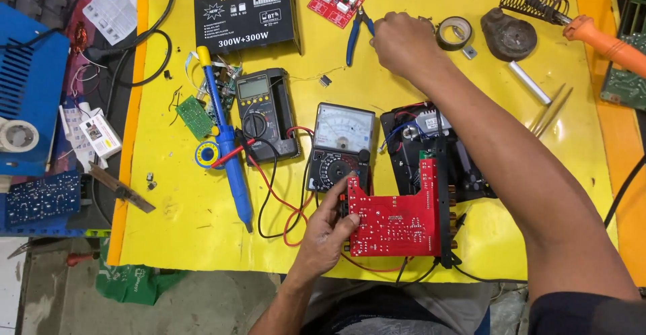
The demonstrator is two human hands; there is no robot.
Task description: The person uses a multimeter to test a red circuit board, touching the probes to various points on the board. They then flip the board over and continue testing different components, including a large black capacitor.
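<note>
My left hand [323, 237] grips the left edge of a red circuit board [397, 224] at the near edge of the yellow table [182, 207]. The board stands against a black panel wired to an open black unit [417, 140]. My right hand [404, 42] reaches to the far side, fingers curled, fingertips at a handle of the blue-handled pliers [351, 42]. Whether it grips them is hidden. A grey tape roll [453, 32] lies just right of that hand.
An analog multimeter [342, 143] and a digital multimeter [264, 113] with red and black leads sit mid-table. A blue desoldering pump [225, 140], green board [195, 116], black box [245, 15], small red board [335, 2], iron stand [508, 35] and orange soldering iron [602, 39] surround them.
</note>
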